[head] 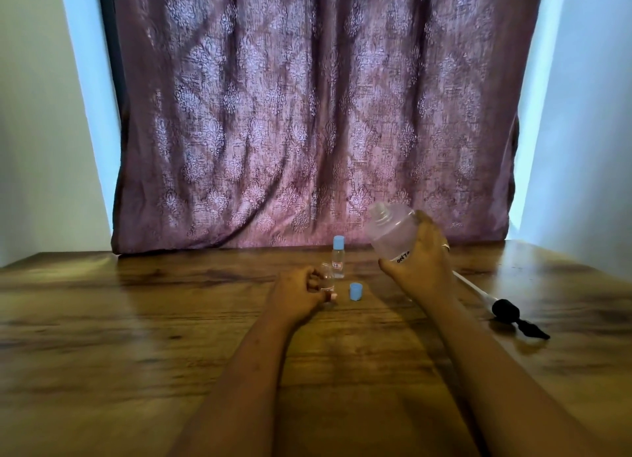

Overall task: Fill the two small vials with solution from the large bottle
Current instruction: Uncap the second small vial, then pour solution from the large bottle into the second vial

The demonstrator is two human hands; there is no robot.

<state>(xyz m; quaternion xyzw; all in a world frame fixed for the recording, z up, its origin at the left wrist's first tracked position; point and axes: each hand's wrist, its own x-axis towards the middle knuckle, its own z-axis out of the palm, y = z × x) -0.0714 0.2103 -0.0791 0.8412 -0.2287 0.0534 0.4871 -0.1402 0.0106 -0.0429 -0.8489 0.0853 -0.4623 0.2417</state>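
Note:
My right hand holds the large translucent bottle in the air, uncapped and tilted with its threaded neck toward the upper left. My left hand grips an open small clear vial that stands on the wooden table. Its blue cap lies on the table just to the right. Behind it stands a second small vial, upright with a blue cap on. The bottle's mouth is above and right of both vials, apart from them.
A pipette with a thin clear stem and a black rubber bulb lies on the table to the right of my right forearm. A patterned purple curtain hangs at the table's far edge, with pale walls on both sides.

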